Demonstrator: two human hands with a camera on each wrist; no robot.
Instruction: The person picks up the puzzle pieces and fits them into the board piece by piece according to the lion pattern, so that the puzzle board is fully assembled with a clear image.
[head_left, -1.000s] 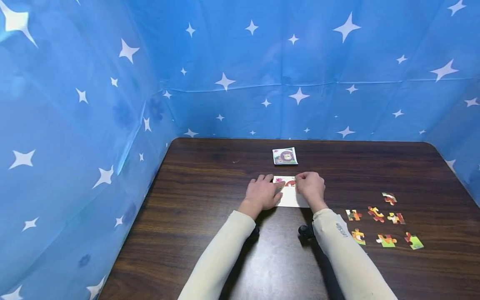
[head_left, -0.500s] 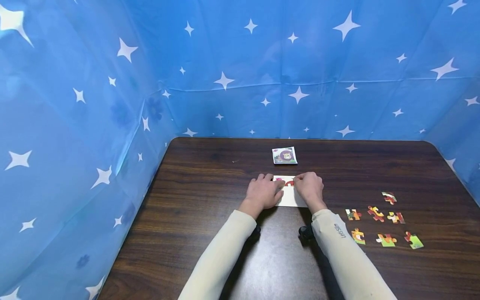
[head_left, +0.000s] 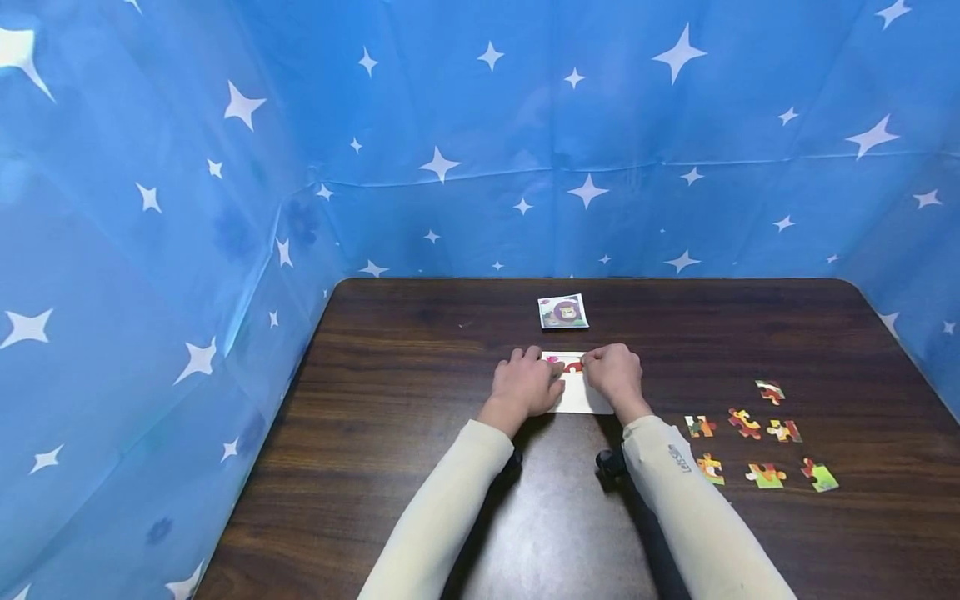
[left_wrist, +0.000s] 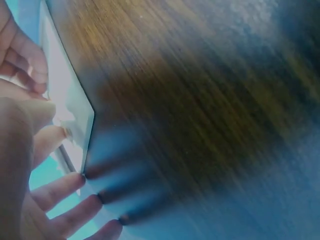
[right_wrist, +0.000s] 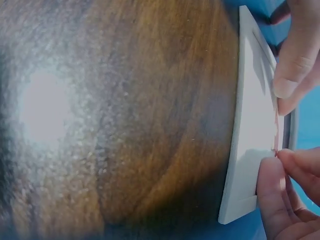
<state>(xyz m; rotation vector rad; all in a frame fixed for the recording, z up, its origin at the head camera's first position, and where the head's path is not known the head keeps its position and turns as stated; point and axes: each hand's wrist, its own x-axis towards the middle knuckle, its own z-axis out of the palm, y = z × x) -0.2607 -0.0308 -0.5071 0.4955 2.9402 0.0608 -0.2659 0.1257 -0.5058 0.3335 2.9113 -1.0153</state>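
Observation:
A white puzzle board (head_left: 576,395) lies on the dark wooden table, with a few fitted puzzle pieces (head_left: 572,367) of red and pink along its far edge. My left hand (head_left: 521,387) rests at the board's left side; its index finger presses on the fitted pieces and the other fingers are spread towards the tabletop. At the board's upper right, my right hand (head_left: 617,378) pinches a small puzzle piece between thumb and index finger, mostly hidden by the fingertips. The thumb (right_wrist: 271,175) and index finger meet at the board's surface in the right wrist view.
Several loose puzzle pieces (head_left: 744,422) lie spread on the table to the right, one partly behind the right sleeve (head_left: 686,492). Behind the board is a small lion picture card (head_left: 563,312). A blue star-patterned curtain (head_left: 555,142) stands behind the table and along its left side.
The right hand has edged slightly left along the board's far edge, still pinching. The left hand stays in place. The head view has turned a little to the right.

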